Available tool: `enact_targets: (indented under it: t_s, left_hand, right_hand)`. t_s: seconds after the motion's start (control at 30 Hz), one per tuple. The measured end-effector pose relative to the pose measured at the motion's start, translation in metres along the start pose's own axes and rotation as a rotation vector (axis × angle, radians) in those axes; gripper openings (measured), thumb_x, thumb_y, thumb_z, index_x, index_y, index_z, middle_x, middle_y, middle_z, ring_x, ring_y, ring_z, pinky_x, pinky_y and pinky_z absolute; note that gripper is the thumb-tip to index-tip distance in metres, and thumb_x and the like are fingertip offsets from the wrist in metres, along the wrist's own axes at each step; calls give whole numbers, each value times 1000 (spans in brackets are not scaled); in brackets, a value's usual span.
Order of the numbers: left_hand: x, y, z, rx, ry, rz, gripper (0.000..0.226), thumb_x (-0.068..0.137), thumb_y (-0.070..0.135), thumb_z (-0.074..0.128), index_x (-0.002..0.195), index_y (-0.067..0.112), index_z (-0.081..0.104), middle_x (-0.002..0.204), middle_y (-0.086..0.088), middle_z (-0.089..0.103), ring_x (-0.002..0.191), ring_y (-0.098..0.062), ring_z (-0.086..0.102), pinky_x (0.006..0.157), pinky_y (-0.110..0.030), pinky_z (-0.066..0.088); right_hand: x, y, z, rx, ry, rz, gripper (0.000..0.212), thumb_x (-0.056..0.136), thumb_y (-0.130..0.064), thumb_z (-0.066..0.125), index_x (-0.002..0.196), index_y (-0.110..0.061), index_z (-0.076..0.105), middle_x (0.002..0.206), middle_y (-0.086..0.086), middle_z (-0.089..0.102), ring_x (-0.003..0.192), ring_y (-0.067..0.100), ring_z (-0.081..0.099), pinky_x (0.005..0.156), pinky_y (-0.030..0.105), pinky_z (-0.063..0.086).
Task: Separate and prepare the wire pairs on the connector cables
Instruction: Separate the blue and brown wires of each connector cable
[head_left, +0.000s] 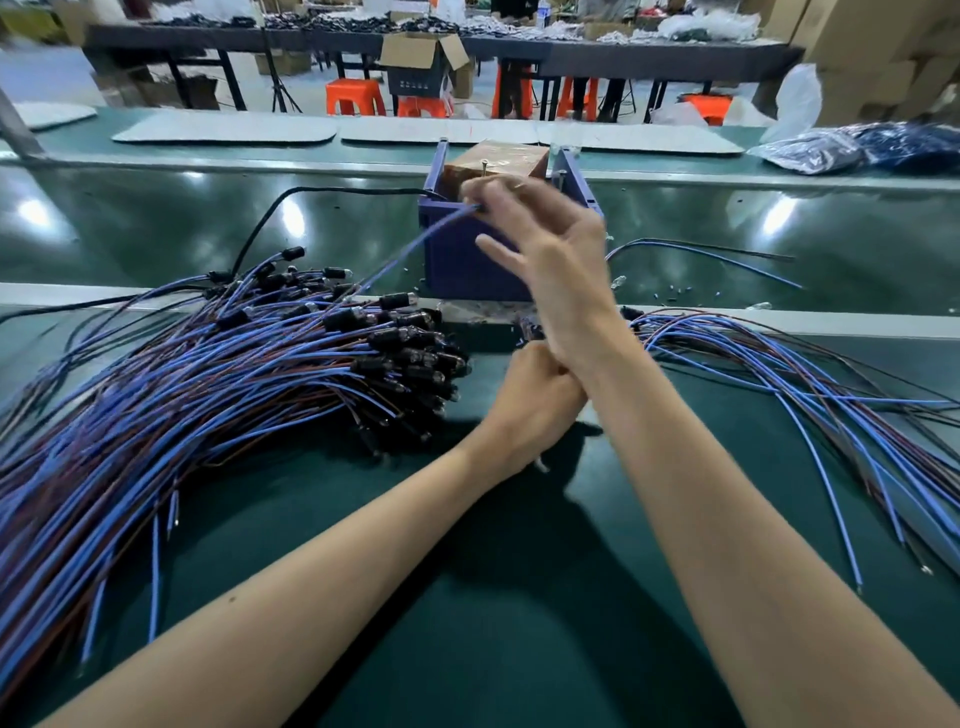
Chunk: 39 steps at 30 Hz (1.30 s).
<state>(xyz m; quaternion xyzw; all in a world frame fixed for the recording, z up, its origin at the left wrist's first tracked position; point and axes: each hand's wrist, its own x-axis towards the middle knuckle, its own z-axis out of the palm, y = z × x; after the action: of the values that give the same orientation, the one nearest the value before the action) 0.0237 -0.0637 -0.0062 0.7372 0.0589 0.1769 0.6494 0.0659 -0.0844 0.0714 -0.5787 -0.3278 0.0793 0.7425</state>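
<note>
Diagonally up-right, blue wire

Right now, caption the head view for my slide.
Right hand pinches a blue wire beside the purple bin; left hand curled below, between two heaps of blue-and-brown connector cables.

Bright, with glare spots on the belt — right hand motion-blurred, edges bowed.

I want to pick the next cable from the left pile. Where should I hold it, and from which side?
Probably by its black connector, coming from the right: the connectors lie bunched at the right end, while the wires fan out tangled to the left.
</note>
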Motion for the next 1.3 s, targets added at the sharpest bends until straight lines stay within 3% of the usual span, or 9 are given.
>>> enact_targets:
  t_s: [0.07,0.17,0.23,0.37,0.6,0.87,1.0,1.1,1.3]
  left_hand:
    - [-3,7,-2,-25,84,17,24,83,14,44,66,26,57,49,14,54,43,-2,45,47,-19,37]
    - [-4,8,-4,-203,153,-12,20,77,20,48,90,21,63,75,3,65,46,-7,52,47,-17,40]
    - [-2,10,-4,-304,148,-29,26,83,21,52,107,15,60,89,-4,66,50,-7,57,51,-17,44]
    - [3,10,-4,-428,214,-37,37,103,9,31,140,1,32,83,-4,65,46,-6,59,51,-16,48]
    - [7,6,-6,-402,386,22,23,104,13,31,123,7,42,73,-4,55,44,-3,57,47,-13,45]
    - [2,1,-5,-146,148,66,18,99,14,48,85,10,58,50,7,57,31,-4,37,34,-13,30]
    - [2,0,-6,-93,169,58,22,99,16,49,83,14,63,54,8,61,32,-4,40,36,-14,36]
    - [3,-1,-6,-80,274,24,25,102,18,45,85,17,64,65,7,68,34,-3,46,41,-16,41]
    - [8,1,-10,-136,495,-34,27,104,19,35,91,19,59,65,6,58,35,-1,46,42,-13,34]
  right_hand:
    - [4,-3,-20,261,133,70,16,100,-16,48,95,-8,60,88,7,72,91,20,70,87,37,56]
    - [3,4,-51,453,313,115,20,105,-22,38,92,-11,48,65,1,52,58,13,55,65,30,56]
    - [-1,11,-66,351,392,120,22,105,-24,38,88,-13,47,59,-4,37,47,7,34,44,17,36]
    - [-5,18,-88,2,362,126,21,99,-21,52,79,-14,52,47,-12,32,41,5,23,37,17,19]
    - [-6,14,-110,-421,221,252,16,89,-21,67,74,-15,66,41,-15,38,40,6,27,36,16,23]
    - [-8,12,-84,-389,-158,330,9,84,-20,72,89,-14,75,70,4,61,49,3,42,50,17,31]
    - [-9,13,-83,-312,-148,320,6,84,-13,72,78,-11,73,63,7,50,46,4,38,50,16,34]
    - [-7,13,-82,-294,-83,322,10,86,-12,69,76,-10,70,69,5,66,45,5,45,53,20,35]
    - [-6,13,-81,-265,-30,404,13,94,-4,51,87,-12,58,61,1,71,46,9,63,33,12,20]
